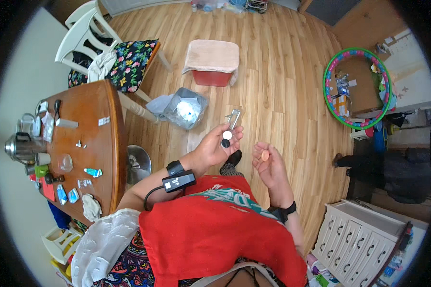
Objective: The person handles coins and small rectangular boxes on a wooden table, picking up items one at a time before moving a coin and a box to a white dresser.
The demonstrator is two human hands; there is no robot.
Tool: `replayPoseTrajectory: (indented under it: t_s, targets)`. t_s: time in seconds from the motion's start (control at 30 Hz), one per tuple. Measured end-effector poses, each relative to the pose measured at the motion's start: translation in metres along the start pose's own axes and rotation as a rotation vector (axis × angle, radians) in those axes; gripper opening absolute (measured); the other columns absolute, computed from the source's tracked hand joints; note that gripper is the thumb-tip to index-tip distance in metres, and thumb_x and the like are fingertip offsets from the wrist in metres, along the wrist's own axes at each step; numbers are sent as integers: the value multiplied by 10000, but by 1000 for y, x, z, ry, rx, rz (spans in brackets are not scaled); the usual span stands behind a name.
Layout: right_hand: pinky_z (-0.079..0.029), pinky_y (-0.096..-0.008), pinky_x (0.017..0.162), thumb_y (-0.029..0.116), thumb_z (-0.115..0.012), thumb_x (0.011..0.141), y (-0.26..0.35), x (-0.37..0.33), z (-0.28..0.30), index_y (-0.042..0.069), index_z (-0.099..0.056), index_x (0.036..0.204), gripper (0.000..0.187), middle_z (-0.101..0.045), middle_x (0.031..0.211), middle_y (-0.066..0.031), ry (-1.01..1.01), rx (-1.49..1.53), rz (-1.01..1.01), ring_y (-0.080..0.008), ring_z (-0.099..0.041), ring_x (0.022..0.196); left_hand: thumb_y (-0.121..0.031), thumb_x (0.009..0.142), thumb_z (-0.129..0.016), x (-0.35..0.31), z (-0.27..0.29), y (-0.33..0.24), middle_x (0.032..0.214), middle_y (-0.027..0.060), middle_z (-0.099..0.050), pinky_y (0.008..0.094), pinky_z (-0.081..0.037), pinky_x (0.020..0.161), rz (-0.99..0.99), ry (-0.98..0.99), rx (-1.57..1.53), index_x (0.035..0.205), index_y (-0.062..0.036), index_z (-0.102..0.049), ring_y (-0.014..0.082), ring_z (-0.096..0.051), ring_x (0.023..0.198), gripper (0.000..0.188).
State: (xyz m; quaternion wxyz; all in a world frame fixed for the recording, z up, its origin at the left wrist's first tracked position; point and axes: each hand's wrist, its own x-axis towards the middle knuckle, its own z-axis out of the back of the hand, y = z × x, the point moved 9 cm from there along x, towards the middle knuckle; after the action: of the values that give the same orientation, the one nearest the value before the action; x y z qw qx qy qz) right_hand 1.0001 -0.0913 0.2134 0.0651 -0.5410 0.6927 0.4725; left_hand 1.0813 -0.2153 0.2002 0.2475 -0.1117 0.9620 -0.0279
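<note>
My left hand (211,149) is turned palm up, its fingers curled around a small white disc (227,135) and a black disc (225,143). A narrow clear plastic packet (234,117) sticks out beyond those fingertips and seems to be in the same grip. To the right, apart from it, my right hand (274,173) also faces palm up with bent fingers. A small round orange-pink disc (265,155) rests in these fingers. What the discs are is too small to tell.
On the left, a wooden table (111,143) holds a metal kettle (20,146), cups and small packets. A bag-lined bin (189,110) and a cloth-covered red stool (211,77) stand ahead. White drawers (354,239) stand at the lower right, below a hoop (324,88).
</note>
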Motion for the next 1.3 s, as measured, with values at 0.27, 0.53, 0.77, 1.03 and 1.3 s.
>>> replayPoseTrajectory:
  t_s: [0.27,0.53,0.77,1.03,1.3]
  targets:
    - [-450,-265,603,249,-479,920,166,53,54,58,-563,964,213,-592,825,-32,31,-32,102,-125,-554,698,-220,908,-512,97,-104,5,812,29,-568,207,-362,473,-72,-99,366,916,-103,-510,95,-482,606,118]
    - [-403,-210,588,194,-481,916,258,134,39,72,-549,923,140,-561,784,-15,90,-213,79,-97,-524,674,-158,884,-524,206,-143,-23,690,-1,-549,175,-279,364,-88,-159,677,891,-83,-541,56,-439,500,77]
    - [-389,-221,512,203,-496,908,347,255,134,80,-541,883,133,-511,703,-8,-114,-160,76,-104,-477,590,-152,890,-520,343,-160,-77,714,34,-562,191,-290,387,-49,-184,560,918,-70,-530,88,-462,541,88]
    - [-364,-265,454,228,-487,888,370,325,373,107,-478,651,266,-446,559,-22,-606,143,-65,-150,-413,487,-151,882,-509,489,-237,-175,723,16,-553,189,-287,389,-44,-241,528,909,-86,-525,82,-462,557,72]
    - [-364,-269,451,142,-492,867,370,434,465,75,-440,588,292,-428,525,-37,-616,479,-279,-175,-410,475,-134,883,-510,602,-302,-246,744,36,-552,195,-291,421,-66,-239,447,924,-93,-519,92,-476,580,59]
